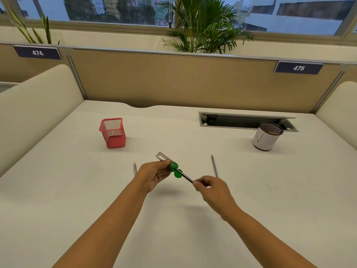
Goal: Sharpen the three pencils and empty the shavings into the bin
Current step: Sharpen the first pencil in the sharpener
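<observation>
My left hand [152,175] grips a sharpener [165,159] with a clear shavings tube and a green head, held above the white desk [173,219]. A dark pencil [185,176] sticks into the green head, and my right hand [212,187] pinches its back end. A green cap hangs open under the head. A second pencil [135,168] lies on the desk just left of my left hand, partly hidden by it. The third pencil [214,165] lies to the right, above my right hand. The white round bin [266,139] with a dark mesh rim stands at the far right.
A red mesh pen holder [113,132] stands at the back left. An open cable tray [245,121] is sunk into the desk behind the bin. Beige partitions close the desk at the back and both sides.
</observation>
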{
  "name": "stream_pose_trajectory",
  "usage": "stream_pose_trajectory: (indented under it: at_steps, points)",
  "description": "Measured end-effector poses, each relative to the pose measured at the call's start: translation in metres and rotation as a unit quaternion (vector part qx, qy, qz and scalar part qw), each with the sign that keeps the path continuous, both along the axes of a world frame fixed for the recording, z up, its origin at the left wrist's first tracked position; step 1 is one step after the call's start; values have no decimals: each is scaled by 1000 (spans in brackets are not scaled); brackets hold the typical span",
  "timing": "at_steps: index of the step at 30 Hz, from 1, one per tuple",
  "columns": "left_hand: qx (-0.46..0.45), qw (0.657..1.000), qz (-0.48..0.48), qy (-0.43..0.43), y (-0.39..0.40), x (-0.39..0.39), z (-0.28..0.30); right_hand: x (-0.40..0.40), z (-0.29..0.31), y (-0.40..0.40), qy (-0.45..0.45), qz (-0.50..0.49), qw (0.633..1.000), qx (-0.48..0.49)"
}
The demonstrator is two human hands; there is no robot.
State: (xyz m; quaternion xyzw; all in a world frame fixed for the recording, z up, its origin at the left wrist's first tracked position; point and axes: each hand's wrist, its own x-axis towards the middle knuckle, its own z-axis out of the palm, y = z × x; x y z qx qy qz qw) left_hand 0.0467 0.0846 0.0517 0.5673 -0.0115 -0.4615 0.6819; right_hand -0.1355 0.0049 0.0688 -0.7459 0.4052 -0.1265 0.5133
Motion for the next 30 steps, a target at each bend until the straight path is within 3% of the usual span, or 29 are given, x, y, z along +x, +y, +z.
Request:
stream_pose_trajectory:
  at_steps: [1, 3, 5, 8, 11, 13, 15, 16, 18, 20, 21, 23, 25, 27, 28, 30]
  points:
    - [3, 1000, 7, 9, 0, -1, -1, -1, -4, 0, 7, 16, 992, -122]
    - [5, 1000, 15, 20, -2, -2, -1, -4, -14, -3, 22, 54, 934, -352]
    - [6, 1000, 19, 24, -3, -3, -1, -4, -23, -7, 2, 82, 872, -482]
    - [4, 999, 20, 26, -4, -3, -1, -2, -29, -11, -16, 82, 830, -551]
    - [2, 1000, 16, 24, -5, -4, -1, -1, -30, -14, -28, 63, 837, -542]
    - [2, 1000, 12, 15, -6, -5, -1, -1, -21, -9, -17, 38, 904, -426]
    - [1, 1000, 1, 2, -5, -5, 1, 1, -10, -7, 2, 22, 980, -198]
    - [-2, 1000, -7, -5, -4, -5, 2, 1, -5, -8, -10, 5, 998, -68]
    - [-6, 1000, -25, -17, -3, -4, 5, 0, 1, -14, -28, -43, 976, 210]
    - [-5, 999, -40, -31, -4, -3, 7, -3, 0, -17, -35, -90, 893, 441]
    - [-2, 998, -45, -36, -5, -3, 8, -4, -2, -17, -47, -104, 858, 502]
    - [6, 998, -45, -41, -6, -1, 8, -4, -4, -12, -64, -101, 840, 530]
    - [15, 999, -31, -39, -6, 1, 7, 0, 0, -6, -50, -77, 890, 447]
    - [25, 999, -11, -30, -6, 3, 6, 4, 0, -2, -15, -42, 973, 227]
    - [30, 999, -3, -23, -6, 3, 5, 4, -4, -2, -2, -29, 996, 87]
    - [36, 999, 9, -9, -6, 1, 3, 1, -12, -3, 18, 18, 978, -206]
